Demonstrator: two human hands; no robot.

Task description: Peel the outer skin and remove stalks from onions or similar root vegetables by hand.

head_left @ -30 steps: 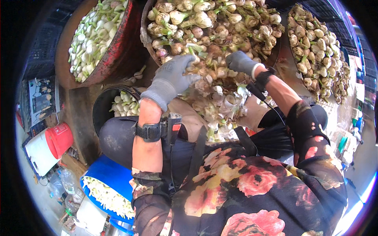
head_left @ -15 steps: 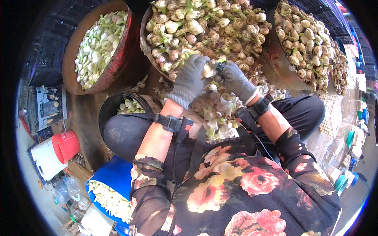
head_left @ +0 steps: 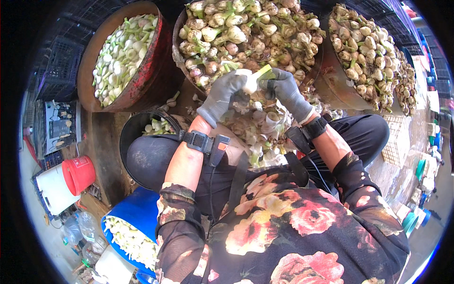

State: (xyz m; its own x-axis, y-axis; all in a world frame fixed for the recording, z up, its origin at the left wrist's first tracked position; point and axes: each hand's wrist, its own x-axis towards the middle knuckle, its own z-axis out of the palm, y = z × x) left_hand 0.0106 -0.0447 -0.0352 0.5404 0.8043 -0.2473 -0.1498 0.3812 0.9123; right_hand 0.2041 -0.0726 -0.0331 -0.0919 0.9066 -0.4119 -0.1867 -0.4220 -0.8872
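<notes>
My left hand (head_left: 220,97), in a grey glove, is closed around a pale peeled garlic bulb (head_left: 250,84), whose green stalk slants up to the right. My right hand (head_left: 288,94), also gloved, is closed at that stalk, with a small dark object at its fingers that I cannot make out clearly, perhaps a blade. Below both hands lies a heap of papery skins and trimmings (head_left: 265,137). Just beyond them is a wide tub of unpeeled garlic (head_left: 236,33) with soil-stained bulbs and green stems.
A rusty red drum (head_left: 156,57) holds white bulbs at upper left; another heap of dirty bulbs (head_left: 364,47) is at right. A black bucket (head_left: 127,137) sits by my left knee, a blue tub (head_left: 137,203) behind it, with red (head_left: 78,173) and white containers farther left.
My hands came together from apart over the last second. Since half a second ago they have opened a small gap, showing the peeled bulb and green stalk between them.
</notes>
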